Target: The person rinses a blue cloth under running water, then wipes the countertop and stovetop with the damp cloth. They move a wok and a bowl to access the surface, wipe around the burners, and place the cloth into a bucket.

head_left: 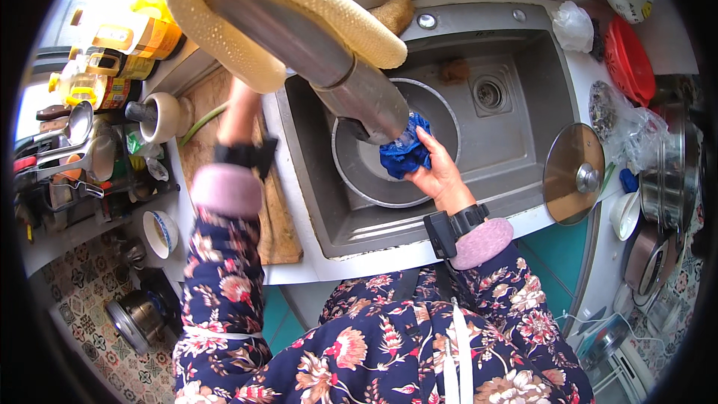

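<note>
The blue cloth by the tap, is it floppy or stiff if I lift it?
Probably floppy: the blue cloth bunches into creases in the right hand. It may feel heavy for its size, since it's by the tap and looks wet.

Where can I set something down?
Free: sink floor between pan, drain and front wall; the wooden board, near end, between left sleeve and sink. Crowded: under the tap, with right hand and blue cloth; right of the sink, with lid, bags and red basin; far left, with bottles and utensils.

I count one blue cloth [399, 155] in the right hand's fingers [434, 146]. Beneath them, one round basin [357, 176]; rightward, one glass lid [566, 168].
</note>
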The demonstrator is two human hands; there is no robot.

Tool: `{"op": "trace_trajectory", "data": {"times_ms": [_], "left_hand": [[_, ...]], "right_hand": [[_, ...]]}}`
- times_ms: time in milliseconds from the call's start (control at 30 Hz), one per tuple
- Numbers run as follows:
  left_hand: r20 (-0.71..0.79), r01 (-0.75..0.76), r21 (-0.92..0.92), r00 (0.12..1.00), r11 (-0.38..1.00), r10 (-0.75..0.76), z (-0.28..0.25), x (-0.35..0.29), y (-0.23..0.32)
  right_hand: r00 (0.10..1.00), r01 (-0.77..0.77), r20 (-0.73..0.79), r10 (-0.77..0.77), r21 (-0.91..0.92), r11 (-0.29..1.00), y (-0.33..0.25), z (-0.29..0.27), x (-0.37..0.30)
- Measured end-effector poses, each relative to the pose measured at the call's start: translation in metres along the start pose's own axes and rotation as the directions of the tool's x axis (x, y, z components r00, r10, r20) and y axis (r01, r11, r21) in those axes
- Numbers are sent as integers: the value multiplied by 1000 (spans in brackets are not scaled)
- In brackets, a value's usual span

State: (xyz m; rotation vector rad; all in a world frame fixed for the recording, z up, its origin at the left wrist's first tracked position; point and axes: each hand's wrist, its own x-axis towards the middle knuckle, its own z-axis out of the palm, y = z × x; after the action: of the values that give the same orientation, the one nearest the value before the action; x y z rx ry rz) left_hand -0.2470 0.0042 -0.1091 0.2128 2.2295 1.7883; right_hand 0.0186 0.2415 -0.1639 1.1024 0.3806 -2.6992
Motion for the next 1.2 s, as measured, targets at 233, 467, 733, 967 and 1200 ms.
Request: {"op": "trace_trajectory", "data": {"times_ms": [233,467,733,967,1200], "left_hand": [[521,857,-374,510,354,-684,143,-171,-55],[579,733,-662,633,157,-514,187,-172,-66],[455,634,-767,649,103,-609,185,-173,-90],[450,704,-491,709,513,-543,181,-179,-60],[194,325,-4,928,946,-318,120,-131,-86]], "right_hand": [[987,108,-82,-135,-273,956,-1,-6,2],[833,348,314,-456,-937,-10,17,1,-17],[834,380,93,-544,-812,443,11,-16,-42],[995,78,-37,-92,-279,957,29,-42,1],[945,295,-71,-320,-239,925,23,-33,3]]}}
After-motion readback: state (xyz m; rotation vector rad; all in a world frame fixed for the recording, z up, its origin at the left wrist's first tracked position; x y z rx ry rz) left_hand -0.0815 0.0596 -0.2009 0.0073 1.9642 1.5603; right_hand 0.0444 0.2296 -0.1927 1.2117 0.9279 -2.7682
